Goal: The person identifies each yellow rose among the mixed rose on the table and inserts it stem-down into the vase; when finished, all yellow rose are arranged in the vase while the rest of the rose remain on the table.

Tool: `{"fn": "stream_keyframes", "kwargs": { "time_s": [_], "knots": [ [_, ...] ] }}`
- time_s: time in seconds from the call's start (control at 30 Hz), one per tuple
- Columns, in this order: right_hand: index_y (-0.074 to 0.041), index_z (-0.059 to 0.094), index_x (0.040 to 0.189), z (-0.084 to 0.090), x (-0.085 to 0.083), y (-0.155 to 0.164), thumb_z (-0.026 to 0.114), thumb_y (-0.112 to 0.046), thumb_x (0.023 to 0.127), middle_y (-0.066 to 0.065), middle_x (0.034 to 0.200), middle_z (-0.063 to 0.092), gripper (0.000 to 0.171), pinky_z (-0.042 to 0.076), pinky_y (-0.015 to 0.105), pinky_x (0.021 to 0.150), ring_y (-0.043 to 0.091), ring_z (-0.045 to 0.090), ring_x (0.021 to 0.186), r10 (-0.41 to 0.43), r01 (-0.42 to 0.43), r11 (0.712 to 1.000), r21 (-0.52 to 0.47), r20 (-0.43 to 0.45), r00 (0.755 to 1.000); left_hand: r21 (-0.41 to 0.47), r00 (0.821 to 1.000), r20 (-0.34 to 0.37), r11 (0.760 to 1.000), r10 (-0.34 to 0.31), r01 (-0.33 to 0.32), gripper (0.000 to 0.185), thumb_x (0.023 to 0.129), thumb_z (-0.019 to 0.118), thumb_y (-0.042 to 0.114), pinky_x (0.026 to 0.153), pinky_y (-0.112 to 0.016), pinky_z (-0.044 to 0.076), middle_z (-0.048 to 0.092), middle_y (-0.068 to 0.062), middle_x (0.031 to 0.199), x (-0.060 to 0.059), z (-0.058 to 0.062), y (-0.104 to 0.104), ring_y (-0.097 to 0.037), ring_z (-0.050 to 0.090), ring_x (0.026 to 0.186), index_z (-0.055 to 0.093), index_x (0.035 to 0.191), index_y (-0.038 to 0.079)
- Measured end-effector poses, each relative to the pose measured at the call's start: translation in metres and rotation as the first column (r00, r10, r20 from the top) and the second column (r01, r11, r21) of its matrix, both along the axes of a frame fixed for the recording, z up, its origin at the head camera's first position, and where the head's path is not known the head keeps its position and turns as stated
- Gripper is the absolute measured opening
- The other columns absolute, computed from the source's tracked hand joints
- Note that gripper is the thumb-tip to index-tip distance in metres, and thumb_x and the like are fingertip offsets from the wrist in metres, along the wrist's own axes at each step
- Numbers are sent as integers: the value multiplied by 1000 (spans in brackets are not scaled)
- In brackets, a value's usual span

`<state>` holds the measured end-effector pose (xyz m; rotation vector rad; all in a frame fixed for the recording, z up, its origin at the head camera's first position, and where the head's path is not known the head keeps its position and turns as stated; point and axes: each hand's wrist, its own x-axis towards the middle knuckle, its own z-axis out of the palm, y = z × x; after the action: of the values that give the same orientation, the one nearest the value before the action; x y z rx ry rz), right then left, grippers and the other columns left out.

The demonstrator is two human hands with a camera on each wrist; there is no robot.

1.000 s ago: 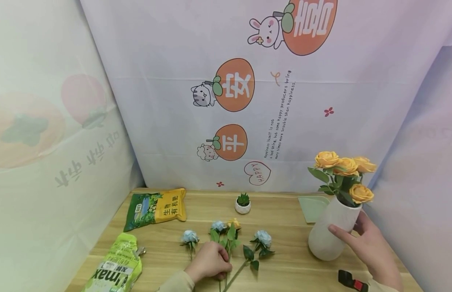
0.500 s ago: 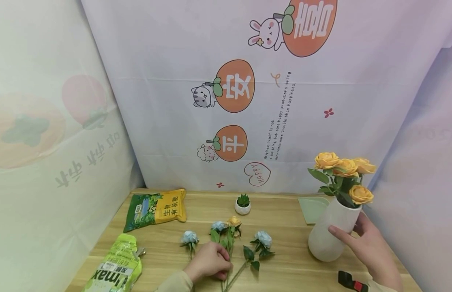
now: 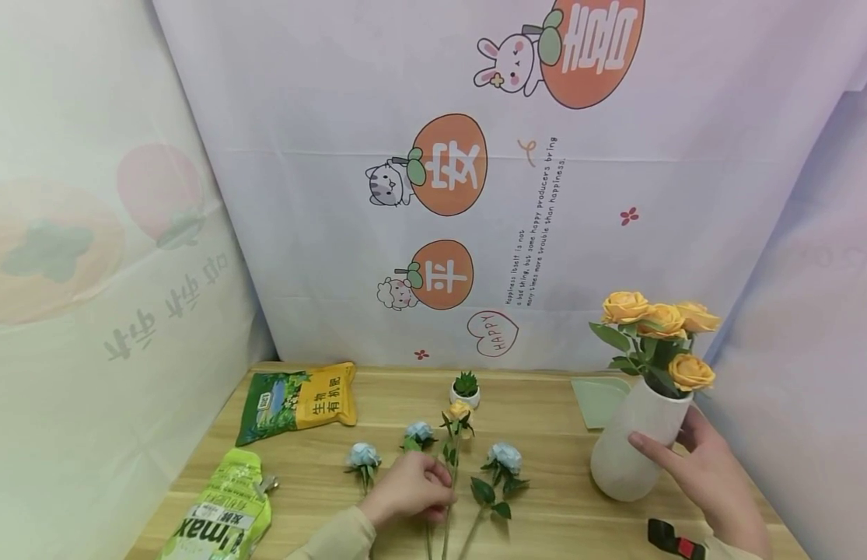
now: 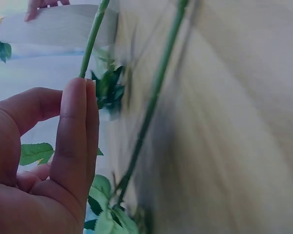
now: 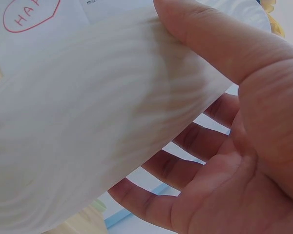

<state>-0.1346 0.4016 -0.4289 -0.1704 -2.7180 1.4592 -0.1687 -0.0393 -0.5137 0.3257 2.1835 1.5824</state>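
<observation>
Two hands are at work on the wooden table point(image 3: 545, 404). At the near middle, the left hand point(image 3: 407, 491) has its fingers curled round the green stem of an orange rose point(image 3: 459, 410), whose bloom stands raised just in front of the small potted succulent point(image 3: 465, 389). Three blue roses point(image 3: 419, 432) lie on the table around that hand. At the right, the right hand point(image 3: 713, 474) wraps its thumb and fingers round the side of a white vase point(image 3: 632, 443), which holds four orange roses point(image 3: 660, 320). Two bags, a yellow-green one point(image 3: 298, 400) and a lime one point(image 3: 219, 517), lie at the left.
</observation>
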Motion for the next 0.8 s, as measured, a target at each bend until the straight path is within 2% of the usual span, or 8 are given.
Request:
{"fn": "stream_keyframes", "kwargs": {
  "time_s": [0.2,0.43,0.67,0.8],
  "knots": [
    [-5,5,173,2,2,-1,73,-50,102,36,169,23,107,37,80,108,60,30,149,-5,5,1000,3,3,1000,12,1000,-4,1000,-15,15,16,88,85,6,60,-31,65,75,-8,81,-4,11,8,-16,73,61,72,96,5],
    [-7,6,173,1,1,-1,73,-50,102,34,170,24,107,36,80,109,59,30,150,-3,3,1000,0,-10,1000,111,999,15,993,-35,33,16,89,82,0,61,-33,66,76,-12,82,-11,31,22,-15,71,58,72,101,-2],
    [-9,8,174,1,2,-1,75,-50,101,32,170,26,107,38,79,107,58,31,150,-4,4,1000,5,-26,1000,122,999,-21,991,-46,48,17,91,82,5,68,-41,68,78,-15,88,-20,53,41,-19,74,63,72,104,0],
    [-9,7,174,1,3,-2,75,-50,101,33,170,25,107,37,81,107,60,30,150,-2,3,1000,4,-20,1000,147,996,-57,987,-63,71,20,91,84,7,68,-41,68,78,-15,90,-24,66,54,-20,75,65,72,105,0]
  ]
}}
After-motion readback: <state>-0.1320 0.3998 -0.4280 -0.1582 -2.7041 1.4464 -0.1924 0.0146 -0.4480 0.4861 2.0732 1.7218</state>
